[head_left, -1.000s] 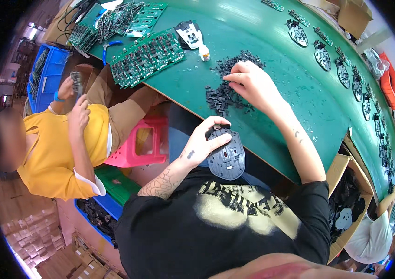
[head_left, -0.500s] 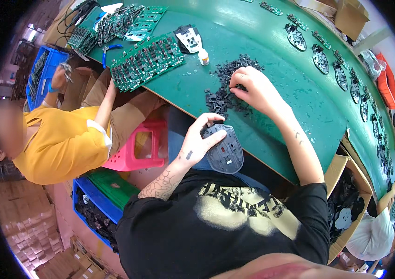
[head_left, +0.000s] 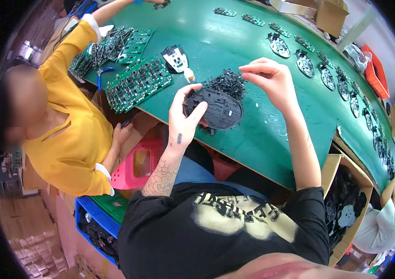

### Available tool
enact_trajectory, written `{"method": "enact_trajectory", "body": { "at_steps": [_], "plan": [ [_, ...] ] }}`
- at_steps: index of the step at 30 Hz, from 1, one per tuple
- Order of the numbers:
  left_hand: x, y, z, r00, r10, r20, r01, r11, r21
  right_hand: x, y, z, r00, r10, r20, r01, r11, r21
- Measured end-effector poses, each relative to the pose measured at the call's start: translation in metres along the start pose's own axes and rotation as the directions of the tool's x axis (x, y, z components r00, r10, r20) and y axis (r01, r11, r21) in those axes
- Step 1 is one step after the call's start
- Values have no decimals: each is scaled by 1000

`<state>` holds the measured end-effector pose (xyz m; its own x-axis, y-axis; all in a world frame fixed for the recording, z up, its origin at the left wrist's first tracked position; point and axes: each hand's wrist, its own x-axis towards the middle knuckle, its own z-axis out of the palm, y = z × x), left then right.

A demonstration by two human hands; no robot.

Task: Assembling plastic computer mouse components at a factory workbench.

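Note:
My left hand (head_left: 183, 116) grips a black oval plastic shell (head_left: 223, 110), like the base of a computer mouse, by its left end, with the thumb on top. The shell is held up over the table's near edge and partly covers a pile of small black parts (head_left: 225, 83). Right of that pile, my right hand (head_left: 271, 83) hangs raised with thumb and fingertips pinched together; anything between them is too small to make out. A small white bottle (head_left: 189, 75) stands near the left hand, beside a white-and-black shell (head_left: 175, 58).
Left on the green table (head_left: 262, 125) lie a panel of circuit boards (head_left: 139, 83) and blue-handled pliers (head_left: 101, 76). Shells with boards (head_left: 305, 63) line the right side. A co-worker in yellow (head_left: 74, 135) reaches across the far left. An open carton of dark parts (head_left: 346, 204) stands right.
My right hand has lifted away from the pile, still pinched. My left hand has raised the shell toward the pile and turned it. The co-worker has stretched an arm to the far side.

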<state>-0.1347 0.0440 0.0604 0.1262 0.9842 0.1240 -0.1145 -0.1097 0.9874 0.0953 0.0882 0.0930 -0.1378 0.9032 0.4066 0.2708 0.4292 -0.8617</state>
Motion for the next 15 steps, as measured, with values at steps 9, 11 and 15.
{"method": "enact_trajectory", "body": {
  "at_steps": [9, 11, 15],
  "plan": [
    [19, -6, 20, 999, 22, -32, -21, 1000, 22, 3, -4, -8, 941, 335, 42, -338, 936, 100],
    [27, -15, 22, 971, 239, -18, -233, 957, 174, 0, -5, -2, 951, 294, 96, -304, 945, 118],
    [35, -9, 36, 974, 227, -16, -220, 957, 190, -6, 8, 13, 969, 232, 86, -244, 951, 192]
  ]
}}
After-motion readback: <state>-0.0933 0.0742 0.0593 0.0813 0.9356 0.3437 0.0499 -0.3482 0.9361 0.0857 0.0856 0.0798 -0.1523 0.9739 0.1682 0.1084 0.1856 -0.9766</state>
